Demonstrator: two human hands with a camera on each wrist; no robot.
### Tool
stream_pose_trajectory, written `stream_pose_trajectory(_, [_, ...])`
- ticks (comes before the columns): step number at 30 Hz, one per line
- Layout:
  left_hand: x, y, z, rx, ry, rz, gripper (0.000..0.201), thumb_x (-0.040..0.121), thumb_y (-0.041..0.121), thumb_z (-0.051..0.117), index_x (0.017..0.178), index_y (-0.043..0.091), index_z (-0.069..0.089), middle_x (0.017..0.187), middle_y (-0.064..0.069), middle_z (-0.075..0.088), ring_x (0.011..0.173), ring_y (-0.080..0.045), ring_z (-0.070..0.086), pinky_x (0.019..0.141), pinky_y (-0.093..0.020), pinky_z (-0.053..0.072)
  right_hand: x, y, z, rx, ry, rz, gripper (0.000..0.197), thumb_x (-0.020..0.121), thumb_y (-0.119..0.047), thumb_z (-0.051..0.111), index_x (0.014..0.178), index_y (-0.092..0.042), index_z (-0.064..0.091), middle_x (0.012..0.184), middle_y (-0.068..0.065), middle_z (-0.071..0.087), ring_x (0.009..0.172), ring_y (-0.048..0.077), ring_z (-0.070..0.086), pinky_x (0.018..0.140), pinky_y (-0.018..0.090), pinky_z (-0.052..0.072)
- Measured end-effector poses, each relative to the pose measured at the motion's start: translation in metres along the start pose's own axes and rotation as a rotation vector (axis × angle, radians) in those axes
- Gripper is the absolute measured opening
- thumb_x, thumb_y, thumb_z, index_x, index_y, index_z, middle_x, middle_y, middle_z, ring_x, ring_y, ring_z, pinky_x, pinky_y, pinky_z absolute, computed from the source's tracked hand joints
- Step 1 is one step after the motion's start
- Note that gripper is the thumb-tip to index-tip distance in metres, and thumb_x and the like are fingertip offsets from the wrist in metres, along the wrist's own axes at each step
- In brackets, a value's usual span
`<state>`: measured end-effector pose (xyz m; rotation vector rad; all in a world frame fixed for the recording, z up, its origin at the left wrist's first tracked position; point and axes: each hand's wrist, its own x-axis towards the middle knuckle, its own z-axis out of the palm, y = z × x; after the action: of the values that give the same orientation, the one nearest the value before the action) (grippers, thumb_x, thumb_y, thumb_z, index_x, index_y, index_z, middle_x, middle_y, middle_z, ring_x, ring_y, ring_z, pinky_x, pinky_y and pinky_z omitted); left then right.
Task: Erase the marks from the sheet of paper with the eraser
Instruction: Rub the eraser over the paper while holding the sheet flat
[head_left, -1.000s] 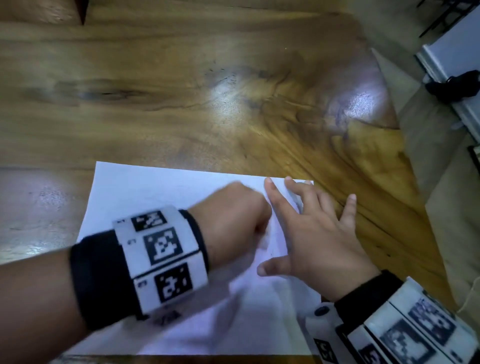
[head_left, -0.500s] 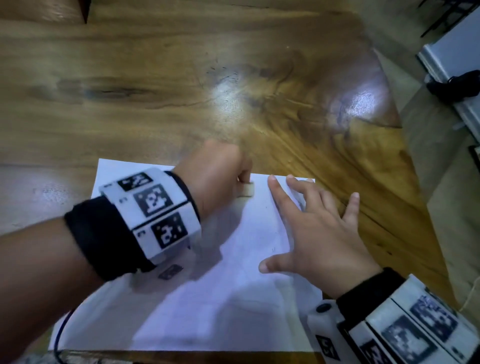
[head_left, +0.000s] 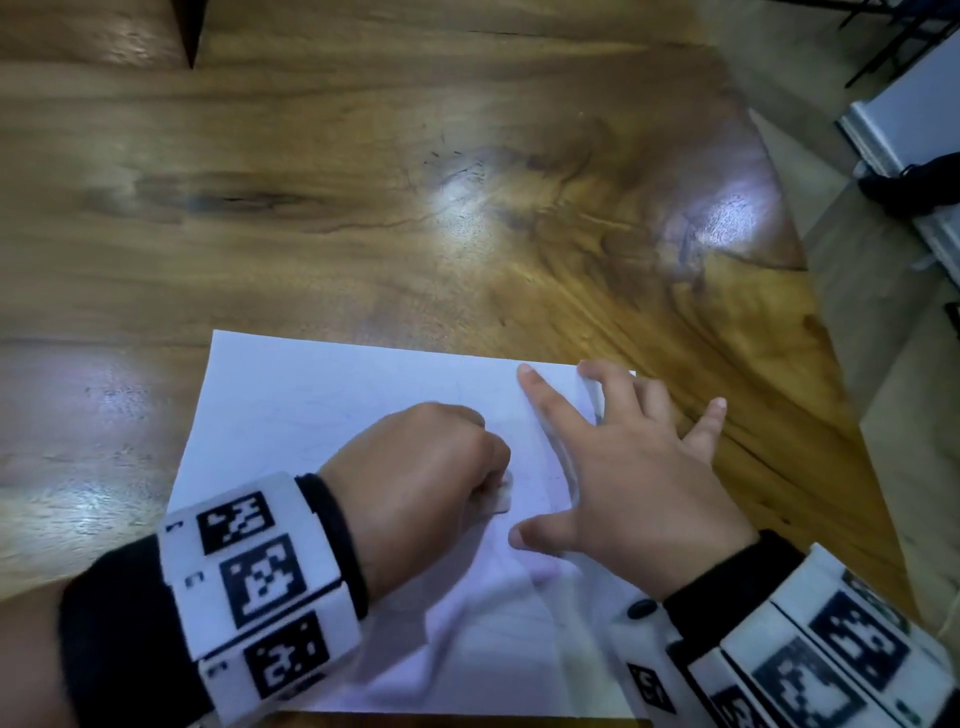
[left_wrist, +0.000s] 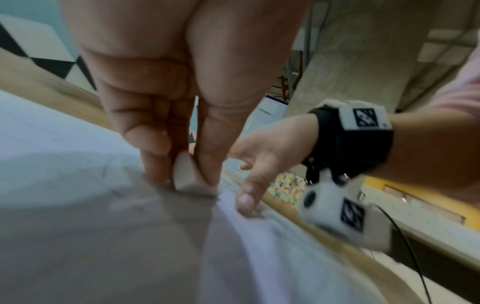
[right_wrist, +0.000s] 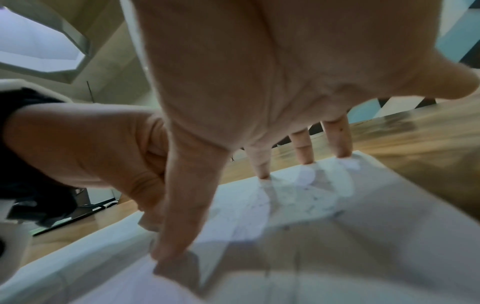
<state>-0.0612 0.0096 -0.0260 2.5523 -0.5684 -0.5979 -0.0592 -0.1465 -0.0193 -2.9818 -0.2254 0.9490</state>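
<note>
A white sheet of paper (head_left: 322, 410) lies on the wooden table near its front edge, with faint pencil marks (head_left: 332, 415) still showing on it. My left hand (head_left: 431, 467) pinches a small white eraser (head_left: 500, 493) between thumb and fingers, its lower end pressed on the paper; the left wrist view shows the eraser (left_wrist: 185, 172) on the sheet (left_wrist: 52, 144). Spread flat on the sheet's right part, my right hand (head_left: 623, 467) holds the paper down with straight fingers (right_wrist: 262, 164) and thumb. The paper (right_wrist: 298, 197) buckles slightly between the hands.
The glossy wooden table (head_left: 415, 208) stretches far beyond the sheet. Its right edge (head_left: 810, 312) runs diagonally close to my right hand, with floor beyond. A white cabinet and a dark object (head_left: 914, 187) stand at the far right.
My left hand with the eraser has come back from the sheet's far edge toward me, to beside my right thumb. The right hand has stayed pressed on the paper.
</note>
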Motion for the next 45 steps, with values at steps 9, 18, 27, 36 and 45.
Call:
stream_pose_trajectory(9, [0.055,-0.02,-0.039,-0.099,0.22,-0.176,0.009,0.072,0.015,0.07,0.081,0.015,0.07,0.066,0.006,0.057,0.063,-0.011,0.05,0.051,-0.012,0.034,0.003,-0.002,0.004,-0.017,-0.001,0.03,0.111,0.059,-0.078,0.058,0.135,-0.054,-0.02,0.138,-0.007,-0.009,0.134,0.023,-0.002,0.101,0.075,0.003])
stream_pose_trajectory(18, [0.044,-0.015,-0.029,0.01,0.143,-0.039,0.008,0.075,0.014,0.066,0.082,0.014,0.068,0.08,-0.002,0.066,0.071,-0.014,0.049,0.054,-0.021,0.026,0.004,0.0,0.006,-0.017,-0.017,0.026,0.112,0.059,-0.079,0.057,0.134,-0.054,-0.023,0.143,-0.008,-0.01,0.136,0.025,-0.005,0.101,0.074,0.001])
stream_pose_trajectory(27, [0.015,-0.011,-0.012,0.037,-0.05,0.076,0.01,0.075,0.019,0.063,0.068,0.019,0.056,0.066,0.007,0.048,0.066,-0.018,0.049,0.057,-0.025,0.032,0.004,-0.001,0.006,-0.007,-0.012,0.019,0.111,0.06,-0.078,0.057,0.134,-0.054,-0.023,0.146,-0.006,-0.011,0.137,0.027,-0.008,0.101,0.074,0.0])
stream_pose_trajectory(36, [0.01,-0.013,-0.011,0.014,0.022,0.049,0.01,0.072,0.02,0.057,0.068,0.013,0.061,0.068,0.001,0.058,0.064,-0.017,0.049,0.055,-0.026,0.031,0.005,-0.001,0.006,-0.021,-0.016,0.026,0.112,0.06,-0.079,0.056,0.134,-0.054,-0.024,0.146,-0.007,-0.01,0.137,0.025,-0.007,0.101,0.074,0.001])
stream_pose_trajectory(45, [0.029,-0.019,-0.022,0.025,0.152,-0.031,0.002,0.075,0.015,0.063,0.076,0.013,0.064,0.069,0.004,0.052,0.067,-0.016,0.044,0.052,-0.024,0.027,0.002,-0.002,0.005,-0.037,-0.014,0.023,0.11,0.062,-0.079,0.055,0.135,-0.052,-0.023,0.149,-0.004,-0.01,0.138,0.026,-0.006,0.101,0.074,0.0])
